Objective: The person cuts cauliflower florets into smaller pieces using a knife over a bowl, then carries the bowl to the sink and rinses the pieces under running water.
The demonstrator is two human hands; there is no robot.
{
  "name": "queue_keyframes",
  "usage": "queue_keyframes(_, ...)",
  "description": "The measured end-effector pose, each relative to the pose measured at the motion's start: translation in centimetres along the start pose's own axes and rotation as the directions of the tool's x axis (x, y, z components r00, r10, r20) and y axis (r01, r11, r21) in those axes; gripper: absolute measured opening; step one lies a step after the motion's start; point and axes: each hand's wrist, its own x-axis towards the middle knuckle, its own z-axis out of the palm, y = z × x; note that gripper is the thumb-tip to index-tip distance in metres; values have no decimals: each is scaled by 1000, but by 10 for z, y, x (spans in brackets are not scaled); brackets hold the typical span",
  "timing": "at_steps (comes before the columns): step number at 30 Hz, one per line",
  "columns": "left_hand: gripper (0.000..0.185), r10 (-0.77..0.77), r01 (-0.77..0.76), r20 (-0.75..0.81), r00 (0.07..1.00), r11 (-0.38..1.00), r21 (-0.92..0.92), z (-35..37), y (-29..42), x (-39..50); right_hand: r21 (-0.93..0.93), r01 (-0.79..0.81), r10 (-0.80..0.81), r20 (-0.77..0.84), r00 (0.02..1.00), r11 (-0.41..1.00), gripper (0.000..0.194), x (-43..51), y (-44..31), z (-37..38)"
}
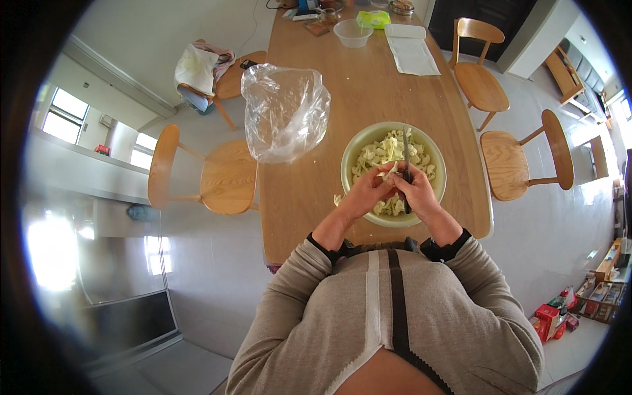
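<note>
Over a pale green bowl [349,143] filled with cauliflower florets [377,152], my two hands meet at the fingertips. My left hand [364,193] pinches a small cauliflower piece [392,169]. In my right hand [418,191] is a knife [406,148], its blade pointing away from me and its dark handle running under the fingers. The fingers hide part of the piece and of the handle. A stray bit of cauliflower [337,200] lies on the table just left of the bowl.
A clear plastic bag [286,113] rests on the wooden table [306,212], left of the bowl. Farther back are a translucent tub [353,34], a green tissue pack [374,19] and a white paper roll [412,47]. Wooden chairs [229,177] flank both sides.
</note>
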Motion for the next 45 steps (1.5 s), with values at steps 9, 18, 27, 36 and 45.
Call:
queue_keyframes(9,34,210,-220,-168,963,975,-43,-8,7,1,-687,381,-482,50,875,620,21,-2,-5,0)
queue_keyframes(18,31,268,-272,-221,938,962,12,-2,8,1,-660,314,-352,81,933,682,22,-13,-4,15)
queue_keyframes(27,33,306,-325,-257,917,945,-34,3,14,-4,-649,274,-350,13,937,710,20,-9,-3,23)
queue_keyframes(36,33,371,-386,-185,910,921,-52,9,22,-7,-607,297,-349,35,937,737,19,-13,-13,24)
queue_keyframes(45,34,385,-397,-190,903,918,-28,11,21,-5,-543,290,-356,-17,934,788,18,-13,-13,29)
